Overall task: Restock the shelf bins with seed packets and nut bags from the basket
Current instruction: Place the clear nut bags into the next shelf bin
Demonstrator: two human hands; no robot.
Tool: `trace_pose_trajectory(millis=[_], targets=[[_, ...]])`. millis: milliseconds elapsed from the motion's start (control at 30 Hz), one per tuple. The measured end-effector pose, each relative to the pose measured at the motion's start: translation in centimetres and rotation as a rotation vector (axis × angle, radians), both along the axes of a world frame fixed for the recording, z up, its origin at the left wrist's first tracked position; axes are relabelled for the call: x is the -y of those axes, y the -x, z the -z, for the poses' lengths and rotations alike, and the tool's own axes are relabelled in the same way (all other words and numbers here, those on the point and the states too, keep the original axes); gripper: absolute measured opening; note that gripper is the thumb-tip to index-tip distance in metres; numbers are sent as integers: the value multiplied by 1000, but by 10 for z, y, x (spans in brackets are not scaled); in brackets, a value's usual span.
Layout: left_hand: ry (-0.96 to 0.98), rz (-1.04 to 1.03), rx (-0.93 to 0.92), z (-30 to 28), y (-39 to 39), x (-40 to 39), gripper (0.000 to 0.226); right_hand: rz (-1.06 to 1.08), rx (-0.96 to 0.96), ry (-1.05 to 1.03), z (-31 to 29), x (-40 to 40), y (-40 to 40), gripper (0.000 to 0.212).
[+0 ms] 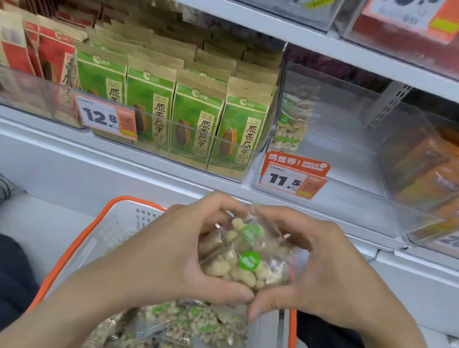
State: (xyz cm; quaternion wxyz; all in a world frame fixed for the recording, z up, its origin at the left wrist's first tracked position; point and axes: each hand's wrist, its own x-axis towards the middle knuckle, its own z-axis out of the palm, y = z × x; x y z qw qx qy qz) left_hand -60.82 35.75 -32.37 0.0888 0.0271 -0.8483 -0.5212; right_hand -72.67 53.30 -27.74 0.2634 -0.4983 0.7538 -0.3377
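Both hands are up over the basket [78,244], cupped round a small stack of clear nut bags [246,254] with green round stickers. The left hand [165,254] curls round the stack's left side, thumb tucked under its near edge; the right hand [322,270] wraps the right side, thumb meeting the other thumb beneath. It looks like at least two bags are pressed together, and I'd say the two-handed squeeze is there to square up slippery film packets so they go in as one tidy bundle.

The white basket with its orange rim sits nearest, below the hands, and more of the same bags lie heaped in its bottom, so there is plenty left to shelve.

Just beyond the hands, to the right, stands a clear bin [344,145] with an orange price tag [293,176] reading 11.5 on its front. One lone bag of the same nuts [291,121] stands upright against its left wall; the rest of that bin is bare, so I judge it's where this bundle is headed. The bin to its left is packed with upright green seed packets [172,113] in neat rows, looking full already. Further left are red packets [50,55], and far right a bin of orange packs [439,175].

The next move, I reckon, is a lift forward and over the bin's front lip.
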Motion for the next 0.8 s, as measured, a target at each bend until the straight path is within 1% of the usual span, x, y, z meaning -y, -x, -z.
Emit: trace_pose_trajectory(millis=[67, 100, 167, 200, 267, 333, 400, 467, 500, 567, 667, 733, 800], targets=[[54, -5, -69, -11, 10, -1, 76, 72, -148, 11, -4, -13, 6, 85], [68, -4, -114, -17, 14, 0, 76, 118, -194, 74, -6, -15, 12, 85], [41, 2, -211, -28, 24, 0, 75, 187, -265, 213, -20, -14, 18, 76], [9, -14, -255, -31, 30, 1, 71, 210, -375, 255, -26, -15, 21, 71], [-20, -130, -336, -31, 46, 6, 51, 296, -567, 324, -38, -17, 33, 65], [13, -279, -352, -23, 64, 12, 38, 419, -703, 356, -48, -18, 50, 67], [132, -317, -266, -9, 83, 16, 40, 506, -765, 370, -52, -17, 73, 68], [299, -292, -186, 13, 98, 15, 49, 522, -771, 320, -51, -12, 97, 69], [354, -284, -167, 24, 103, 14, 52, 526, -744, 274, -48, -8, 110, 71], [428, -299, -172, 37, 108, 11, 57, 559, -608, 176, -38, 3, 135, 72], [458, -341, -180, 41, 110, 10, 60, 592, -474, 69, -19, 21, 174, 75], [481, -344, -185, 44, 111, 11, 58, 564, -449, -18, -10, 32, 194, 80], [503, -351, -190, 49, 111, 10, 55, 517, -414, -89, -2, 46, 206, 79]])
